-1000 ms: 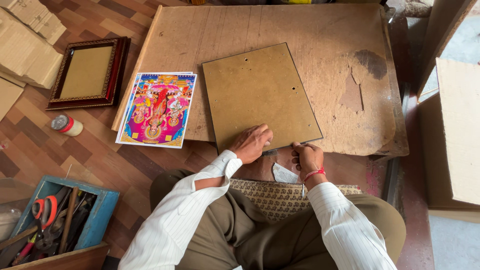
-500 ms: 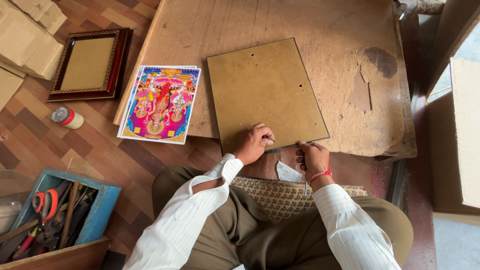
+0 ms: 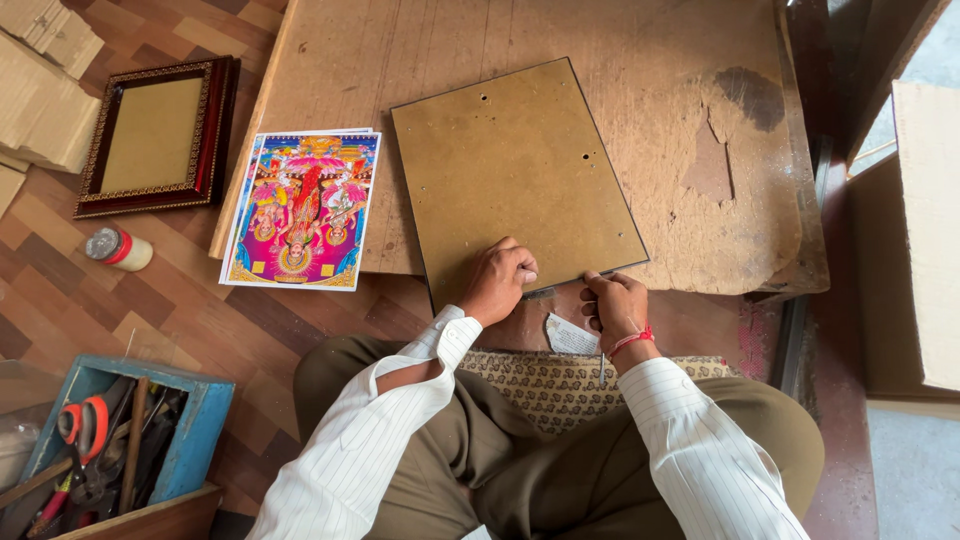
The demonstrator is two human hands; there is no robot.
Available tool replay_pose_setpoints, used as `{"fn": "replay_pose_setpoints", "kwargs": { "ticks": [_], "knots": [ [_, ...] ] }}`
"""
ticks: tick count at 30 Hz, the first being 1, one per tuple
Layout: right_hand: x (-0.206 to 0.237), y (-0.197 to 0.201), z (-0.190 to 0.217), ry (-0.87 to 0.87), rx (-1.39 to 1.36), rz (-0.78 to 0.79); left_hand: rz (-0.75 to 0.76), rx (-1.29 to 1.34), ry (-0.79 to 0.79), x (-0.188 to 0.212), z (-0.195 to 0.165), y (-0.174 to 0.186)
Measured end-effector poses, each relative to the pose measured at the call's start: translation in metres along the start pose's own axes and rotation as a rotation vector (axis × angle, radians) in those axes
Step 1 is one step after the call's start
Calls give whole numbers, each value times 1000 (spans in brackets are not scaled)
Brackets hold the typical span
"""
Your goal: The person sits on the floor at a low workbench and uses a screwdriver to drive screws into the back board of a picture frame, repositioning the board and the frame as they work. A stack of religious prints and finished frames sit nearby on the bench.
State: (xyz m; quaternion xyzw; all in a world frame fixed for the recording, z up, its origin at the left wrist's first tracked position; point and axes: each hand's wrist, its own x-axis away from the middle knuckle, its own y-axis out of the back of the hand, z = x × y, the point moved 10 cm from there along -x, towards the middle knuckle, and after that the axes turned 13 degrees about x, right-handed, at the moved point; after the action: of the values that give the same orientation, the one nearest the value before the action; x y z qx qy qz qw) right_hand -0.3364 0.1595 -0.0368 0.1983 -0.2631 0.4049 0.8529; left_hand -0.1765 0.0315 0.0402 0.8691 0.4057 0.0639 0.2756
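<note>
Head view. One brown backing board point(image 3: 515, 175) lies flat on the worn wooden worktop point(image 3: 640, 60). Left hand point(image 3: 497, 282), fingers curled, rests on its near edge. Right hand point(image 3: 615, 305) pinches the board's near right corner. Beside the board: one colourful print point(image 3: 303, 208), one dark picture frame point(image 3: 158, 135), one tape roll point(image 3: 118, 248), one blue toolbox point(image 3: 200, 425).

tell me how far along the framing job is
Early, it seems. Laid out: the colourful print sits loose on the worn wooden board, and the ornate frame lies empty on the floor. In hand: the left hand and right hand work the backing board at its near edge. Left: assembling all three.
</note>
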Motion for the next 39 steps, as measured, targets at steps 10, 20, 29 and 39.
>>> {"fn": "replay_pose_setpoints", "kwargs": {
  "ticks": [10,20,29,39],
  "knots": [
    [1,-1,-1,3,-15,11,-78,60,65,-6,15,-7],
    [-2,1,2,41,-55,-56,-135,78,163,-18,28,-6],
    [3,15,10,43,-170,-103,-49,208,184,-31,46,-14],
    [75,62,97,808,43,-360,-16,261,-142,8,20,3]
  ]
}}
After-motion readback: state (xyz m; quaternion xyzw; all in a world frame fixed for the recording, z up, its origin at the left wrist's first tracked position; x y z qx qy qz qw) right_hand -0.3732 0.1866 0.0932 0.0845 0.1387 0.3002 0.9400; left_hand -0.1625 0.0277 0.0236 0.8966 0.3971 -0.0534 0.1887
